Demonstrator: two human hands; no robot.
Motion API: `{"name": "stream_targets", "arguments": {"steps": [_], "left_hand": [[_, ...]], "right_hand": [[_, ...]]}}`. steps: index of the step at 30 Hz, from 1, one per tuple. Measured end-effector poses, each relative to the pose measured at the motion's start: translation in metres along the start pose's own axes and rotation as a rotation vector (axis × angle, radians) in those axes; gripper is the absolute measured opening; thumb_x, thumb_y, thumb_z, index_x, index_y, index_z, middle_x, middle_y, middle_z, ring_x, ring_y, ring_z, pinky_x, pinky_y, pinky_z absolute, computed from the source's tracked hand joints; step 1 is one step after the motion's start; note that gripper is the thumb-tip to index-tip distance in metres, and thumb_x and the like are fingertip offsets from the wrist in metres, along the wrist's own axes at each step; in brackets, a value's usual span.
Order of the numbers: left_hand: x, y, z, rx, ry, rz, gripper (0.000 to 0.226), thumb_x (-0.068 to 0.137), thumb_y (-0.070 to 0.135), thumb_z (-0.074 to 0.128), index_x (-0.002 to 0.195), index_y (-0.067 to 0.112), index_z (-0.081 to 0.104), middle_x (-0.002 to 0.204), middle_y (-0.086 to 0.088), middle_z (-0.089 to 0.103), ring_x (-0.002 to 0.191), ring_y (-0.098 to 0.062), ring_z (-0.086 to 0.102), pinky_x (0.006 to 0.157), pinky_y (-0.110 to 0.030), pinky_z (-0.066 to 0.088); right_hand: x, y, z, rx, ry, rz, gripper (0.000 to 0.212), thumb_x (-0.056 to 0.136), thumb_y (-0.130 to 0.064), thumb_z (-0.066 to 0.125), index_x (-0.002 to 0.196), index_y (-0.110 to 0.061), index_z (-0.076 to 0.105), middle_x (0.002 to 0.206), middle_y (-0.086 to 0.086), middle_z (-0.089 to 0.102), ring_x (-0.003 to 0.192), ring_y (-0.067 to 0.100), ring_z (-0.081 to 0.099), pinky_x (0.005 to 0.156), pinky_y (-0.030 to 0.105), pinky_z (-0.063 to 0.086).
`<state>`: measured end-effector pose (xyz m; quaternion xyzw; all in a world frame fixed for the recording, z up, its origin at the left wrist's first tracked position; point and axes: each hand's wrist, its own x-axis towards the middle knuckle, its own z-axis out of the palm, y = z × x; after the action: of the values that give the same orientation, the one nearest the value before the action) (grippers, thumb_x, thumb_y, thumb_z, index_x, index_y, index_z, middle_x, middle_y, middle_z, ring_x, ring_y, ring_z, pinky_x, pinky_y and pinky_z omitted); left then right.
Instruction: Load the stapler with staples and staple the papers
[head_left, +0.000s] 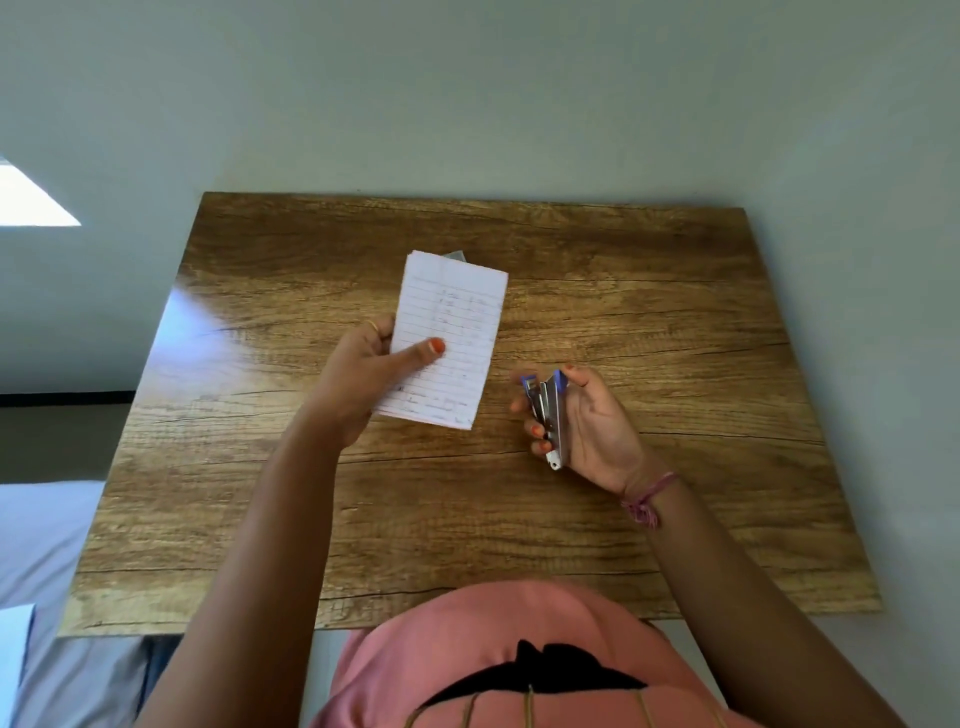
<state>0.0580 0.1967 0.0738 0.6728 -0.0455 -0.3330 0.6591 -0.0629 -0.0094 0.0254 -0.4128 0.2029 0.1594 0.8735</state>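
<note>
item: small stack of white lined paper sheets, rectangular, faint handwriting on the top sheet, edges slightly fanned at the upper left corner; exact sheet count cannot be told. held above the table, tilted, its far end toward the wall.

item: small metal stapler with blue plastic ends, one, slim and silvery, its two arms parted at the far end in a narrow v.

item: grey flat object, one, only a corner showing past the top edge of the papers; kind cannot be told.

surface: rectangular table with brown wood-grain top, matte, with dark crack-like lines in the pattern, set against a plain pale wall.

hands: two. the left hand grasps the paper stack at its lower left edge, thumb pressed across the top sheet, a thin ring on one finger. the right hand holds the stapler upright in the palm, fingers curled round it, a pink thread band at the wrist. the stapler sits just right of the papers' lower corner, not touching them.
</note>
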Motion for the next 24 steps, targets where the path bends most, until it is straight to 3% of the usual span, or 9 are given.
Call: {"name": "stream_targets", "arguments": {"steps": [3,7,9,15,17,20,24], "left_hand": [[-0.005,0.000,0.017,0.041,-0.069,0.026,0.034,0.082,0.012,0.068,0.115,0.009,0.059,0.105,-0.009,0.073,0.092,-0.024,0.071,0.065,-0.030,0.058],[-0.009,-0.003,0.034,0.029,-0.125,0.073,0.071,0.075,0.011,0.072,0.137,0.022,0.039,0.107,-0.009,0.073,0.094,-0.025,0.071,0.069,-0.038,0.059],[-0.011,-0.004,0.042,0.053,-0.136,0.111,0.077,0.075,0.010,0.072,0.137,0.032,0.032,0.106,-0.008,0.073,0.093,-0.026,0.071,0.070,-0.043,0.059],[-0.016,-0.002,0.054,0.324,-0.137,0.263,0.043,0.082,0.017,0.071,0.118,0.036,0.058,0.114,-0.002,0.066,0.090,-0.021,0.070,0.069,-0.047,0.059],[-0.019,0.000,0.059,0.430,-0.161,0.279,0.034,0.083,0.019,0.070,0.112,0.035,0.063,0.111,0.001,0.066,0.085,-0.013,0.070,0.063,-0.035,0.060],[-0.022,0.004,0.067,0.447,-0.192,0.285,0.042,0.079,0.017,0.073,0.117,0.032,0.061,0.109,0.007,0.063,0.083,0.001,0.066,0.059,-0.015,0.053],[-0.025,0.005,0.073,0.486,-0.225,0.311,0.053,0.074,0.018,0.078,0.121,0.033,0.058,0.111,0.009,0.060,0.089,0.001,0.063,0.064,-0.014,0.053]], "right_hand": [[-0.010,-0.001,0.001,-0.036,-0.014,0.006,0.050,0.093,-0.042,0.027,0.120,-0.010,0.054,0.087,0.006,0.065,0.060,0.012,0.050,0.053,0.024,0.039],[-0.023,-0.003,-0.003,-0.090,-0.025,-0.014,0.053,0.093,-0.042,0.037,0.129,-0.005,0.048,0.090,0.006,0.058,0.068,0.013,0.055,0.056,0.025,0.043],[-0.030,-0.005,-0.006,-0.099,-0.015,-0.043,0.060,0.090,-0.041,0.043,0.135,-0.001,0.042,0.092,0.007,0.060,0.071,0.015,0.059,0.056,0.026,0.045],[-0.051,-0.012,-0.009,-0.102,-0.020,-0.103,0.051,0.085,-0.039,0.054,0.123,-0.005,0.054,0.092,0.006,0.070,0.075,0.016,0.065,0.054,0.025,0.049],[-0.059,-0.015,-0.010,-0.115,-0.019,-0.119,0.048,0.087,-0.037,0.053,0.123,-0.006,0.054,0.093,0.006,0.071,0.077,0.017,0.066,0.055,0.025,0.051],[-0.068,-0.019,-0.011,-0.153,-0.012,-0.117,0.048,0.090,-0.033,0.048,0.126,-0.003,0.052,0.092,0.009,0.071,0.077,0.017,0.066,0.055,0.025,0.052],[-0.077,-0.020,-0.011,-0.170,-0.010,-0.102,0.052,0.088,-0.032,0.049,0.130,-0.001,0.048,0.088,0.010,0.072,0.071,0.015,0.068,0.055,0.024,0.053]]}}
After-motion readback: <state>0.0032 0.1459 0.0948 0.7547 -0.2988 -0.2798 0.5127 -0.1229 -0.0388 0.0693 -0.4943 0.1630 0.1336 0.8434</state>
